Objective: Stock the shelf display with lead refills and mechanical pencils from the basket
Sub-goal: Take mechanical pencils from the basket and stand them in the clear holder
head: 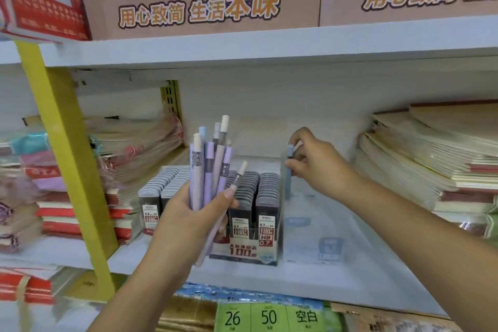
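Observation:
My left hand (188,213) grips a bunch of lilac and grey mechanical pencils (208,170), held upright in front of the shelf display. The display tray (244,252) holds rows of dark lead refill boxes (265,197). To its right stands a clear plastic compartment (310,237), see-through and hard to read. My right hand (315,159) pinches a single light blue mechanical pencil (289,170), held upright at the compartment's back left, beside the refill rows. The basket is out of view.
Stacked notebooks (431,159) fill the shelf to the right; wrapped notebook packs (126,153) lie to the left behind a yellow upright post (67,156). Brown cardboard boxes (199,0) sit on the shelf above. Green price tags (269,317) run along the shelf below.

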`<state>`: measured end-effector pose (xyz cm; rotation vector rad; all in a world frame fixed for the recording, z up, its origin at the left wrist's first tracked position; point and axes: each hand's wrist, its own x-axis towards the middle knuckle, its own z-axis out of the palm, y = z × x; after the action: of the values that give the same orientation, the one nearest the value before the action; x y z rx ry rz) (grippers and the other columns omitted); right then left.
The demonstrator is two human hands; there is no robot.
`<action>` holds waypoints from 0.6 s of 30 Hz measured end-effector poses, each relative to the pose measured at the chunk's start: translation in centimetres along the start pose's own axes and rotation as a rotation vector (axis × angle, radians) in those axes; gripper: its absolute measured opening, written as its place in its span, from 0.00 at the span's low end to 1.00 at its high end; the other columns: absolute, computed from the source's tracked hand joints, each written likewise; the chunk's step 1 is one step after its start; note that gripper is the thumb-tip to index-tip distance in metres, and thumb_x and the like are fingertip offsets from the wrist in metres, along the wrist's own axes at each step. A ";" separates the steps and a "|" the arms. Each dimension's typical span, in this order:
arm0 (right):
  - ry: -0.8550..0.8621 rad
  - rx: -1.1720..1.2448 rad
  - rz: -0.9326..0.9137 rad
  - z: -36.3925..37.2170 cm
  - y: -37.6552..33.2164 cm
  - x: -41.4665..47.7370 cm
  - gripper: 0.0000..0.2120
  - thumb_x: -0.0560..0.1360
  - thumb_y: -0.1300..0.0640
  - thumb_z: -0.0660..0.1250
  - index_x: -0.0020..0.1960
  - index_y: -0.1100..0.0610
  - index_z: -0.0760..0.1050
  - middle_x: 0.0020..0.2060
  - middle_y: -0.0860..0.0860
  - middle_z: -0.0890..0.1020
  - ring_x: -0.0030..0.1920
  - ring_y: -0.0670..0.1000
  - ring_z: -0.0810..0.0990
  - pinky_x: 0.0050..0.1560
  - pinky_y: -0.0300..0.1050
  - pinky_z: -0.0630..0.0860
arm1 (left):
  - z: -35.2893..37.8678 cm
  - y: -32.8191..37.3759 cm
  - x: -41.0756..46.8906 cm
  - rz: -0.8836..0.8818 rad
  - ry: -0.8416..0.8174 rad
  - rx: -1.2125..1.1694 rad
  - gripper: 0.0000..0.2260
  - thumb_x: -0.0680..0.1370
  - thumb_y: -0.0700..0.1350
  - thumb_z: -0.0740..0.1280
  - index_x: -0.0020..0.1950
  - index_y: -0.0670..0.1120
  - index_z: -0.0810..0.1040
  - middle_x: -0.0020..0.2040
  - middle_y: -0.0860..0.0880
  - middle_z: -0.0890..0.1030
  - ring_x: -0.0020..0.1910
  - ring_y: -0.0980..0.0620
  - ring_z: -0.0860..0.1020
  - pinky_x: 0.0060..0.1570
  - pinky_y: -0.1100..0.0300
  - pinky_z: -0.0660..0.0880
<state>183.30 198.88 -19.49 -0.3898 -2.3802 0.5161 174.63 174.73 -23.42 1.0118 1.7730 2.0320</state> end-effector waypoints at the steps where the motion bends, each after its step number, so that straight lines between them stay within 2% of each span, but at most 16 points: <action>1: -0.001 -0.005 -0.019 0.0 0.0 0.0 0.15 0.76 0.60 0.68 0.51 0.48 0.63 0.36 0.50 0.82 0.39 0.51 0.82 0.46 0.55 0.80 | 0.1 -0.1 0.0 -0.001 0.002 0.003 0.14 0.64 0.62 0.72 0.46 0.59 0.83 0.38 0.49 0.85 0.29 0.55 0.76 0.32 0.58 0.74; 4: -0.003 -0.046 -0.056 0.2 0.1 -0.2 0.16 0.77 0.58 0.67 0.51 0.46 0.61 0.35 0.51 0.81 0.37 0.51 0.82 0.43 0.54 0.80 | 0.7 -0.2 0.1 -0.004 -0.004 -0.008 0.11 0.66 0.60 0.73 0.45 0.58 0.83 0.37 0.49 0.85 0.29 0.54 0.75 0.31 0.59 0.75; 7: -0.012 -0.081 -0.027 0.4 0.2 -0.5 0.12 0.77 0.56 0.67 0.52 0.49 0.63 0.35 0.53 0.82 0.37 0.53 0.82 0.41 0.52 0.80 | 1.4 0.0 0.2 -0.009 -0.011 -0.028 0.08 0.67 0.58 0.73 0.45 0.58 0.83 0.39 0.48 0.85 0.29 0.52 0.75 0.32 0.53 0.74; 9: -0.018 -0.103 0.015 0.5 0.2 -0.7 0.09 0.78 0.54 0.66 0.52 0.53 0.67 0.37 0.55 0.82 0.38 0.56 0.81 0.40 0.50 0.79 | 1.6 0.1 0.1 -0.020 -0.021 -0.032 0.10 0.67 0.58 0.73 0.46 0.57 0.83 0.40 0.47 0.85 0.30 0.52 0.75 0.32 0.53 0.75; 12: -0.041 -0.254 0.036 0.4 -0.2 -0.6 0.07 0.80 0.54 0.63 0.53 0.58 0.72 0.44 0.57 0.83 0.42 0.57 0.79 0.41 0.46 0.75 | 1.6 0.6 -0.3 -0.033 -0.019 0.000 0.15 0.69 0.57 0.73 0.51 0.53 0.82 0.39 0.49 0.86 0.30 0.53 0.76 0.31 0.58 0.77; 15: -0.022 -0.379 0.029 -0.7 -1.5 -1.0 0.12 0.82 0.56 0.59 0.61 0.58 0.76 0.54 0.57 0.81 0.52 0.57 0.78 0.49 0.45 0.71 | 1.6 1.2 -0.6 -0.044 -0.029 0.003 0.11 0.74 0.52 0.73 0.54 0.51 0.82 0.40 0.49 0.86 0.29 0.55 0.76 0.30 0.62 0.76; 16: 0.045 -0.357 0.010 -1.1 -2.1 -1.5 0.13 0.82 0.56 0.58 0.63 0.57 0.76 0.55 0.56 0.79 0.54 0.56 0.78 0.51 0.45 0.70 | 1.6 1.4 -0.7 -0.050 -0.042 0.000 0.11 0.74 0.52 0.73 0.54 0.51 0.82 0.41 0.49 0.87 0.29 0.56 0.77 0.30 0.63 0.75; 18: 0.169 -0.128 0.031 -1.7 -4.0 -3.3 0.12 0.81 0.53 0.59 0.57 0.54 0.79 0.50 0.51 0.80 0.50 0.49 0.78 0.48 0.40 0.70 | 1.5 1.8 -0.9 -0.057 -0.075 -0.012 0.14 0.70 0.55 0.74 0.54 0.53 0.82 0.43 0.49 0.87 0.30 0.57 0.78 0.31 0.64 0.76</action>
<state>186.28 194.46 -18.24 -0.5076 -2.2529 0.3312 176.71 174.95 -22.04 1.0089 1.7293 1.9426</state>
